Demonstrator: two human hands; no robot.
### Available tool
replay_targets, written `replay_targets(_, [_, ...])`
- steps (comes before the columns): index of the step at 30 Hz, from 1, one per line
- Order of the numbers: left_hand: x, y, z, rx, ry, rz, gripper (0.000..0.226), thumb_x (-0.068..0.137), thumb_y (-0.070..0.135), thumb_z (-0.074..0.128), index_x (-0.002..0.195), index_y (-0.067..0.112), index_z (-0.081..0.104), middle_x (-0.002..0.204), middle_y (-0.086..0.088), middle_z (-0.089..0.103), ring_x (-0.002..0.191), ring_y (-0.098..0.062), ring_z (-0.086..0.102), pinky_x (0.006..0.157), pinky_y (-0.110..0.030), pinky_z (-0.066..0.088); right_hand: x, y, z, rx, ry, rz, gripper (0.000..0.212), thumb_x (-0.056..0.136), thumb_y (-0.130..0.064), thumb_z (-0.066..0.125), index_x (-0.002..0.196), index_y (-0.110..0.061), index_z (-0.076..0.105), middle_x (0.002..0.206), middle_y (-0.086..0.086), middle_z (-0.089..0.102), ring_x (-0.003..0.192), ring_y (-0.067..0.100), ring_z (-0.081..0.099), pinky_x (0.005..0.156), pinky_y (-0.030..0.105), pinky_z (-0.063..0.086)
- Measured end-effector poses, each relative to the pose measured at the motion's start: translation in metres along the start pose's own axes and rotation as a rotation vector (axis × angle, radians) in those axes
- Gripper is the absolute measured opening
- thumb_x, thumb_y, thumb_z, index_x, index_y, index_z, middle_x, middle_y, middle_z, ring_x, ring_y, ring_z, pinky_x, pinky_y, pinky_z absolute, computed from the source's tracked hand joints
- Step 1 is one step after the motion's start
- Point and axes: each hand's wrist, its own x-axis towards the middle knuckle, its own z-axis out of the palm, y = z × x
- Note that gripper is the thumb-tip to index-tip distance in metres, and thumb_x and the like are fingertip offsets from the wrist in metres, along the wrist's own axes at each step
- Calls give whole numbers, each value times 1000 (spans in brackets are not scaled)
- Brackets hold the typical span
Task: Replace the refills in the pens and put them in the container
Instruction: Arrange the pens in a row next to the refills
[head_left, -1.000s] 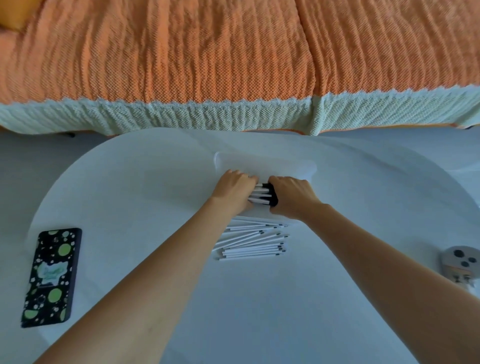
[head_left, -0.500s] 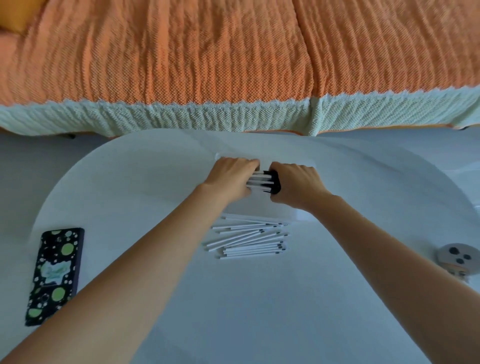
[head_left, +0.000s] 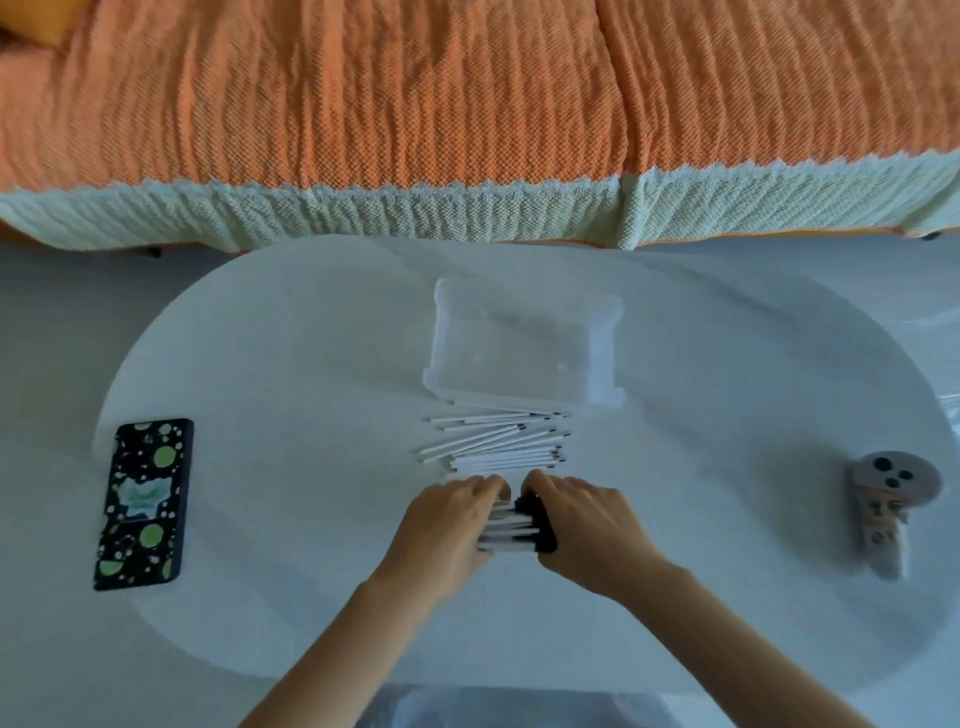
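My left hand (head_left: 447, 527) and right hand (head_left: 589, 522) both grasp one bundle of pens (head_left: 511, 527), fingers curled round it from either side, low over the white bench (head_left: 311, 364). Just beyond my knuckles lie loose white sticks (head_left: 498, 441) with dark tips. Their far edge lies just beside the clear container (head_left: 524, 348).

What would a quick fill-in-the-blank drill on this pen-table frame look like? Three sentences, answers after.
1. The left hand and right hand together grip a bundle of ____.
2. The clear container beyond the loose refills is ____ inside.
3. The phone lies on the person's ____ side of the table.

Missing words: pens; empty; left.
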Motion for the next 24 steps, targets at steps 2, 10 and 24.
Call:
replay_targets(2, [2,-5,17,-32,54,-5,42,82,20,60,121,22,43,113,4,59,97,-19,57,71,-23,34,8,7,22,-23,84,-48,32,72,-16,56,102,-19,48,89,-4,61,80,22,60,61,29,36])
replay_targets(10, [5,-28,57,-90,239,132,71,46,16,85,105,23,47,97,8,56,88,-10,49,71,-20,38,17,24,52,-48,287,-158,45,50,-48,73,85,-26,56,80,-11,53,73,12,52,56,18,38])
replay_targets(24, [10,-57,97,76,469,290,75,73,74,48,130,25,44,123,13,46,108,-7,46,92,-20,34,18,46,84,-129,412,-286,106,59,-89,42,135,-15,45,121,-3,50,111,18,42,98,28,32])
